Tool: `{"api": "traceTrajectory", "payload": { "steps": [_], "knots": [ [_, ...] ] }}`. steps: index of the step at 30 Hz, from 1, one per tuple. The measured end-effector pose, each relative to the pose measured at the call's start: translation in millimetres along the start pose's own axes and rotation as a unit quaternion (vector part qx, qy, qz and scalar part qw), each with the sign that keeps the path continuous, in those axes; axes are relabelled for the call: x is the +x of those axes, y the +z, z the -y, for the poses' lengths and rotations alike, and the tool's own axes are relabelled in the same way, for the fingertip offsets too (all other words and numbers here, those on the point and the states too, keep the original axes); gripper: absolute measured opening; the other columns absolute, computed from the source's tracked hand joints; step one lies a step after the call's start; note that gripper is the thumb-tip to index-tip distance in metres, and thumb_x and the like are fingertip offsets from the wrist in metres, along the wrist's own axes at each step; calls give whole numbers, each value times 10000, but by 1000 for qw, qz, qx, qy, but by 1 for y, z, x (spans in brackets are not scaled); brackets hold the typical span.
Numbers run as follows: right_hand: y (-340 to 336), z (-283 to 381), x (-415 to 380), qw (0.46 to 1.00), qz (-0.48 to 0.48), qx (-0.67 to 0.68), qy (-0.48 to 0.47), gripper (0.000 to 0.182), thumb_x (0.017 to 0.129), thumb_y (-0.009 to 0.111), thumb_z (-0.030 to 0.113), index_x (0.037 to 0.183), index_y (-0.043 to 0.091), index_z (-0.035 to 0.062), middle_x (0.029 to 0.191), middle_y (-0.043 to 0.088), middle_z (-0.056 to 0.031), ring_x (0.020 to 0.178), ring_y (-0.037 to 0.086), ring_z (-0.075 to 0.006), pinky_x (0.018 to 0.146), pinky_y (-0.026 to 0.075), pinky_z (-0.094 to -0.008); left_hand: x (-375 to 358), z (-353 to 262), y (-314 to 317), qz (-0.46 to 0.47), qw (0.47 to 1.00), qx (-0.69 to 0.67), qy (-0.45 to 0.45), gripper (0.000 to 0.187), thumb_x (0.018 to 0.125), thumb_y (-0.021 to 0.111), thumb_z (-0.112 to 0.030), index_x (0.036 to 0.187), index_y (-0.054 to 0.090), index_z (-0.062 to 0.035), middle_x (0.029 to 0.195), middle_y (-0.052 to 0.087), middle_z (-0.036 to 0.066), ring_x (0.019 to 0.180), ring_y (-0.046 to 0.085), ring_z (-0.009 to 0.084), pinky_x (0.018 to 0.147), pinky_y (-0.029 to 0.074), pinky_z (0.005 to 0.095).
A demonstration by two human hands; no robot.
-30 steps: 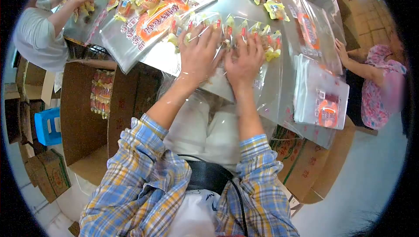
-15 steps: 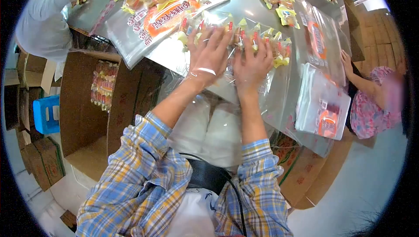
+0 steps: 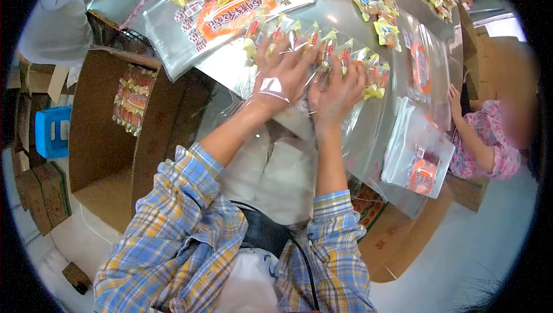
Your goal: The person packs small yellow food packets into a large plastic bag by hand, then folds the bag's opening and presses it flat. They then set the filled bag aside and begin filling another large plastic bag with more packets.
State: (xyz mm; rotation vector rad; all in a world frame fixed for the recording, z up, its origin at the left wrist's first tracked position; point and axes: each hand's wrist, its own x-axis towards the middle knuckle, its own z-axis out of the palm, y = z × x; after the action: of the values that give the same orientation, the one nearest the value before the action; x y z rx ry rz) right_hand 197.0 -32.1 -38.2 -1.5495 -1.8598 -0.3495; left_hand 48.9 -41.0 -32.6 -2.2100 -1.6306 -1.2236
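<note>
A row of small wrapped pastries [image 3: 377,77] in clear and yellow packets lies side by side on the table before me, under or inside a clear plastic bag [image 3: 368,120]. My left hand [image 3: 282,80] rests over the left and middle packets, fingers spread. My right hand [image 3: 337,89] lies over the packets to the right, its fingers also apart and slightly bent. Glare and film folds cross both hands and wrists, so the bag appears to cover them. Fingertips are partly hidden among the packets. Behind my left hand lies a stack of printed bags [image 3: 236,16].
More wrapped pastries [image 3: 371,5] are heaped at the back. Another bag stack [image 3: 417,152] overhangs the table at right, near a person in a pink floral top [image 3: 489,146]. At left are a grey sleeve [image 3: 57,28], an open carton [image 3: 103,192] holding packed pastries [image 3: 133,100], and a blue stool [image 3: 53,131].
The camera view has shifted slightly. Both hands stay over the pastry row, with the fingers a little further across the packets. The person at right has moved slightly.
</note>
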Motion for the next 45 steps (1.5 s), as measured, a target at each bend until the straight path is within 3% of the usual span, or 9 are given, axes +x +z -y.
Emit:
{"api": "traceTrajectory", "payload": {
  "steps": [4,8,11,14,17,22,30,37,45],
  "knots": [
    [-2,-1,-9,999,-2,31,-6,528,830,714,176,1355,656,153,1464,521,-111,1414,396,-379,1159,303,-564,-2,1,-1,-2,999,-6,42,509,870,665,-142,1378,650,-164,1352,663,63,1293,603,309,1197,255,592],
    [-3,-3,-5,999,7,30,9,503,839,698,157,1339,664,119,1473,525,-113,1419,397,-382,1168,295,-562,-8,6,3,18,994,74,72,527,877,746,-280,1393,660,-219,1455,615,11,1430,483,243,1225,232,544],
    [1,-6,-7,1000,2,24,11,524,824,689,193,1346,652,183,1455,547,-106,1416,409,-373,1173,287,-547,-4,0,2,-16,997,21,78,520,845,681,-143,1364,661,-152,1385,652,41,1281,606,238,1176,300,561],
    [3,-8,-9,1000,-11,23,5,511,827,676,187,1337,659,172,1442,561,-109,1429,407,-373,1172,286,-546,-6,3,4,12,996,55,71,555,817,752,-219,1366,671,-201,1364,651,5,1308,560,199,1185,265,503],
    [-1,-7,-8,999,12,40,15,486,851,680,146,1334,654,99,1464,541,-127,1421,416,-385,1158,309,-566,-3,-4,1,29,997,49,56,604,831,700,-163,1429,611,-156,1345,634,35,1280,574,204,1194,264,533],
    [-3,-5,-6,999,4,44,28,483,850,650,95,1333,625,93,1454,550,-138,1427,418,-382,1162,305,-560,5,-17,-1,41,991,114,64,611,867,703,-297,1458,584,-194,1318,628,84,1264,572,277,1156,257,626],
    [2,-14,-8,991,-40,123,23,494,871,603,22,1363,591,67,1400,605,-128,1388,456,-399,1170,321,-531,18,-35,6,37,992,117,2,578,854,757,-349,1395,633,-187,1219,632,90,1255,533,285,1119,289,539],
    [1,-8,-5,996,-19,84,15,450,882,656,126,1323,610,47,1479,549,-151,1419,422,-418,1197,320,-561,15,-18,21,-24,997,58,43,446,822,747,-258,1246,683,-135,1310,665,28,1260,575,229,1168,272,583],
    [4,-8,-5,999,-13,34,16,489,902,700,128,1356,568,7,1466,527,-188,1442,375,-438,1210,284,-571,12,-19,24,6,999,26,41,450,878,720,-193,1324,674,-160,1398,644,-8,1343,539,222,1173,244,463]
  ]
}}
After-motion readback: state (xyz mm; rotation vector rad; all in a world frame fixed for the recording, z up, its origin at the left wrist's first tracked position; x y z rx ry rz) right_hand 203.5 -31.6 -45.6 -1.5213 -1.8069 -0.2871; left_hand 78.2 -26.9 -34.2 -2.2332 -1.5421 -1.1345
